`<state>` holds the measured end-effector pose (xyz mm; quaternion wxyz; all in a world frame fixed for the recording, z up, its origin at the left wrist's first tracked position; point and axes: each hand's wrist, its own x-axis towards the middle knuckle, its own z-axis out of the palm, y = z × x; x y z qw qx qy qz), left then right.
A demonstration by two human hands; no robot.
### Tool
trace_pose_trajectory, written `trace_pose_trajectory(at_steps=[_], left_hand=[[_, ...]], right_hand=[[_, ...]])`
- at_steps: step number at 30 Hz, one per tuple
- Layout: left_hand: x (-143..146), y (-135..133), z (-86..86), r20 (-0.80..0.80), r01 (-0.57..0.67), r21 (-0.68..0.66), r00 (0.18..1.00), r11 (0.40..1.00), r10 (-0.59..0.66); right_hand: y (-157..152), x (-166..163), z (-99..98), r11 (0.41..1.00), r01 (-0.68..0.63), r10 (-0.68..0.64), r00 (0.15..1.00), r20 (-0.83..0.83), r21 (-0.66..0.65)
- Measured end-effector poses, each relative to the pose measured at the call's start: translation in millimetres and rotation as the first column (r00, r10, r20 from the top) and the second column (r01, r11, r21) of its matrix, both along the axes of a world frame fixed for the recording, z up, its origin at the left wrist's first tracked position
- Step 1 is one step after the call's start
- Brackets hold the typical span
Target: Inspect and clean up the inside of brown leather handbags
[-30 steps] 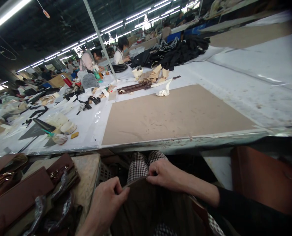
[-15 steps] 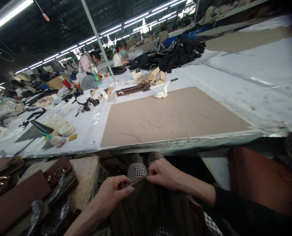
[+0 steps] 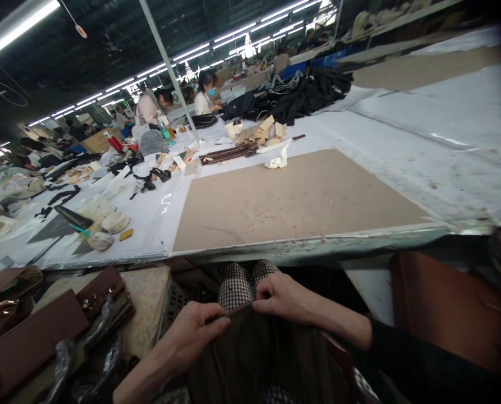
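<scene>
A dark olive-brown fabric piece [image 3: 250,350], perhaps a bag body or lining, lies across my lap over checked cloth [image 3: 236,286]. My left hand [image 3: 200,328] pinches its top edge between thumb and fingers. Just to the right, my right hand [image 3: 278,297] grips the same edge with curled fingers. The edge runs taut between the two hands. A reddish-brown trim shows along the fabric's right side. Its lower part runs out of view.
Brown bags [image 3: 35,331] with plastic-wrapped handles lie on a stand at left. A brown leather case [image 3: 448,314] stands at right. Ahead, the table holds a beige board [image 3: 292,202], a glue pot [image 3: 101,240], tan pieces [image 3: 263,133] and black straps [image 3: 309,92]. Several people sit beyond.
Almost nothing differs. My left thumb and fingers have drawn slightly closer together on the fabric's edge; my right hand stays in place.
</scene>
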<state>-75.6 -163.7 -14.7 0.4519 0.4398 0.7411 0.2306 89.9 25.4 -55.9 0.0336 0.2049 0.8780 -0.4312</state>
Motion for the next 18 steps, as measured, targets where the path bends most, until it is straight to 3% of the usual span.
trace_pose_trajectory(at_steps=[3,5,8,12,15,18], left_hand=[[5,-1,-3.5,0.2,-0.135,-0.101,0.968,0.986,0.153],[8,2,-0.9,0.186,-0.119,-0.124,0.973,0.985,0.14],[10,13,7.9,-0.116,0.095,-0.099,0.988,0.991,-0.106],[13,30,14.8,-0.42,0.364,-0.193,0.809,0.911,-0.412],[14,38,13.8,-0.476,0.429,-0.21,0.74,0.879,-0.475],[15,40,12.9,-0.457,0.4,-0.215,0.765,0.891,-0.454]], right_hand=[[1,2,0.3,1.0,-0.003,0.003,1.0,0.012,-0.01],[1,4,1.5,1.0,0.003,-0.002,1.0,0.022,-0.008],[-1,4,6.0,1.0,0.007,-0.007,1.0,0.025,-0.003],[-4,4,13.3,1.0,0.009,-0.009,1.0,0.02,0.011],[-3,6,15.1,1.0,0.005,-0.005,1.0,0.02,0.007],[2,11,12.0,0.999,-0.05,0.049,0.999,-0.013,-0.018]])
